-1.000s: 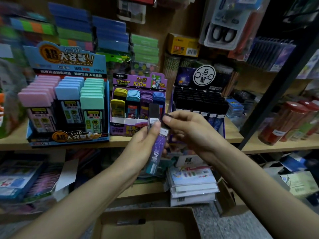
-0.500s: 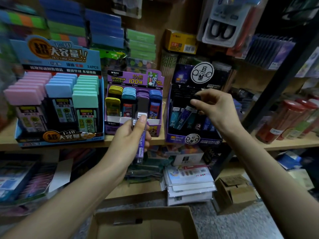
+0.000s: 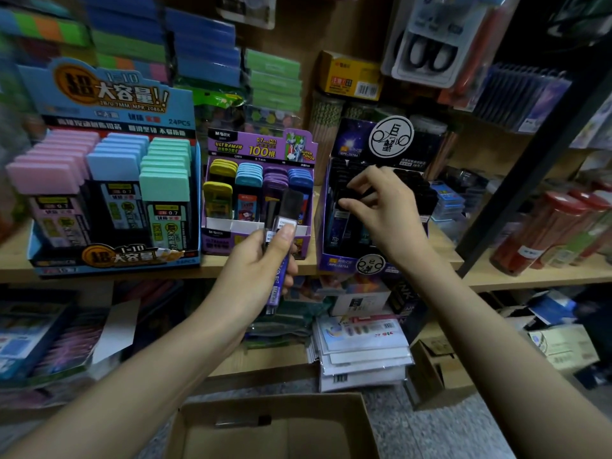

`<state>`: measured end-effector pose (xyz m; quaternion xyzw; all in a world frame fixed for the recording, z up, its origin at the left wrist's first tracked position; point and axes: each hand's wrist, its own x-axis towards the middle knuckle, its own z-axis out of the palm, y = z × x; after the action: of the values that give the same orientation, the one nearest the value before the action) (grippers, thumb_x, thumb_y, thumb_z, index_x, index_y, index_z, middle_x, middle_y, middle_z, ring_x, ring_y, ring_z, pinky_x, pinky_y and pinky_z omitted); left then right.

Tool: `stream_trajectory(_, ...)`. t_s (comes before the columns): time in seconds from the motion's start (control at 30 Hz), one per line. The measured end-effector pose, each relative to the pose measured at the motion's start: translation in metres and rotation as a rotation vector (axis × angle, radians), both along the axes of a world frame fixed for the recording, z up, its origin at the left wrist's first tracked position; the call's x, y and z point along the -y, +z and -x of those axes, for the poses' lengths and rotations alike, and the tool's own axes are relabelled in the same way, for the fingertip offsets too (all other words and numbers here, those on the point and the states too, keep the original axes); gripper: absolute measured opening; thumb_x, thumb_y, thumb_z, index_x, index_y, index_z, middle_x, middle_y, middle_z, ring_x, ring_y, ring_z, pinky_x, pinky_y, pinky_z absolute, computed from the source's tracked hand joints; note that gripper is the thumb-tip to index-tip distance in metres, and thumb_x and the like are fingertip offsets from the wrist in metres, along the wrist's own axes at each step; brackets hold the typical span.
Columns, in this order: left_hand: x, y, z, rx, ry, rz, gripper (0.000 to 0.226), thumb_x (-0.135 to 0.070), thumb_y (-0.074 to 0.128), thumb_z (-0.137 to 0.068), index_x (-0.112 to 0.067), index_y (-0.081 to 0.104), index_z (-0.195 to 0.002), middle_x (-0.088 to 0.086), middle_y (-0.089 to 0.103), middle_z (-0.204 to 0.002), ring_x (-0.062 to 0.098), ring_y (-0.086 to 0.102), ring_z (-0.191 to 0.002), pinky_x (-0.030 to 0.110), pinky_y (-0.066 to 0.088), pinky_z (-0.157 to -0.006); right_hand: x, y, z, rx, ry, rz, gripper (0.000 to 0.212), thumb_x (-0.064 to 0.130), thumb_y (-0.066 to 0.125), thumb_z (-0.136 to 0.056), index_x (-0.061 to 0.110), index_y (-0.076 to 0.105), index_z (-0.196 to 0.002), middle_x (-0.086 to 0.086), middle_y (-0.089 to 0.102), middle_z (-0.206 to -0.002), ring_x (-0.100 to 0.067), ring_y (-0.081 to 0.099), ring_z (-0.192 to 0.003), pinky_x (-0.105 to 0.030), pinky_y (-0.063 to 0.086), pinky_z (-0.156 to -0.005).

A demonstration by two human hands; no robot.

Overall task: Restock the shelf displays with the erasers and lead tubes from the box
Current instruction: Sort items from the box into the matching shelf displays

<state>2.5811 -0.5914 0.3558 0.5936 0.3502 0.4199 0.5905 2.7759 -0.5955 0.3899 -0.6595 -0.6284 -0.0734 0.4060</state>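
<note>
Slim purple black-capped plastic lead tubes are gripped mid-body by the left hand at frame centre; the right hand is curled at the dark purple cardboard display box, centre right, its hold undeterminable; the tubes are judged light, rigid, slick; best pinched at the caps.
</note>
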Motion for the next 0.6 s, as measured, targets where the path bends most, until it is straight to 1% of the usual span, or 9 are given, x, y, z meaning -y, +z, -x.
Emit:
stream_trajectory(0.07,0.001,0.001,0.001,-0.001,-0.005,-0.002,0.031,-0.042,0.045,-0.09,-0.013,0.058,-0.088,-0.011,0.06,-0.055,0.001,0.056,-0.053,0.014,0.048,-0.051,-0.003,-0.002,0.003,0.038,-0.005,-0.013,0.02,0.016,0.07,-0.083,0.005,0.058,-0.095,-0.006,0.054,-0.096,-0.018,0.056,-0.082,-0.026,0.049,-0.072)
stream_trajectory(0.13,0.001,0.001,0.001,-0.004,-0.004,-0.009,0.032,-0.042,0.046,-0.09,-0.012,0.058,-0.089,-0.01,0.059,-0.055,0.002,0.056,-0.053,0.015,0.049,-0.052,-0.004,-0.002,0.005,0.05,-0.013,-0.02,0.02,0.017,0.07,-0.083,0.006,0.058,-0.093,-0.005,0.055,-0.093,-0.017,0.054,-0.08,-0.032,0.049,-0.072)
stream_trajectory(0.23,0.003,0.002,0.002,-0.012,-0.003,-0.014,0.034,-0.041,0.046,-0.09,-0.009,0.058,-0.092,-0.008,0.059,-0.057,0.003,0.056,-0.054,0.017,0.049,-0.053,-0.003,0.0,0.001,0.063,-0.054,-0.007,0.02,0.02,0.069,-0.084,0.008,0.058,-0.095,0.0,0.053,-0.088,-0.015,0.052,-0.078,-0.034,0.048,-0.072)
stream_trajectory(0.33,0.004,0.003,0.001,-0.009,-0.004,-0.016,0.032,-0.04,0.046,-0.09,-0.01,0.058,-0.092,-0.008,0.059,-0.057,0.002,0.056,-0.054,0.016,0.048,-0.052,0.003,0.004,0.0,0.119,-0.118,-0.015,0.025,0.028,0.063,-0.088,0.011,0.058,-0.106,0.004,0.049,-0.091,-0.012,0.05,-0.079,-0.029,0.044,-0.071)
stream_trajectory(0.4,0.005,0.004,0.0,-0.011,-0.007,-0.025,0.03,-0.04,0.046,-0.09,-0.013,0.059,-0.09,-0.009,0.06,-0.056,0.001,0.056,-0.053,0.015,0.048,-0.052,0.01,0.009,0.005,0.107,-0.117,-0.072,0.025,0.028,0.058,-0.092,0.012,0.056,-0.11,0.003,0.052,-0.094,-0.011,0.051,-0.081,-0.026,0.042,-0.071)
stream_trajectory(0.47,0.005,0.004,-0.001,-0.016,-0.006,-0.035,0.027,-0.041,0.046,-0.091,-0.017,0.059,-0.089,-0.011,0.06,-0.056,0.0,0.056,-0.053,0.013,0.047,-0.051,0.017,0.016,0.014,-0.034,-0.024,-0.075,0.018,0.027,0.055,-0.093,0.014,0.058,-0.105,0.002,0.059,-0.092,-0.012,0.056,-0.082,-0.026,0.046,-0.072)
stream_trajectory(0.53,0.005,0.004,-0.004,-0.01,-0.011,-0.035,0.028,-0.041,0.046,-0.091,-0.017,0.06,-0.088,-0.009,0.06,-0.058,0.001,0.056,-0.053,0.013,0.046,-0.05,0.025,0.025,0.026,-0.346,0.182,0.118,0.014,0.03,0.054,-0.094,0.017,0.061,-0.095,0.004,0.061,-0.082,-0.009,0.06,-0.075,-0.027,0.049,-0.067)
stream_trajectory(0.57,0.006,0.005,-0.006,-0.006,-0.02,-0.038,0.029,-0.041,0.046,-0.092,-0.015,0.06,-0.088,-0.007,0.06,-0.059,0.002,0.056,-0.053,0.013,0.046,-0.051,0.028,0.027,0.032,-0.494,0.284,0.229,0.014,0.029,0.056,-0.093,0.016,0.062,-0.093,0.003,0.062,-0.078,-0.007,0.059,-0.07,-0.024,0.049,-0.063)
stream_trajectory(0.6,0.006,0.005,-0.008,-0.003,-0.031,-0.045,0.031,-0.039,0.045,-0.092,-0.013,0.06,-0.089,-0.006,0.059,-0.06,0.002,0.056,-0.053,0.014,0.046,-0.052,0.031,0.026,0.038,-0.592,0.353,0.305,0.011,0.025,0.058,-0.092,0.014,0.062,-0.093,0.002,0.062,-0.075,-0.006,0.059,-0.066,-0.021,0.048,-0.059)
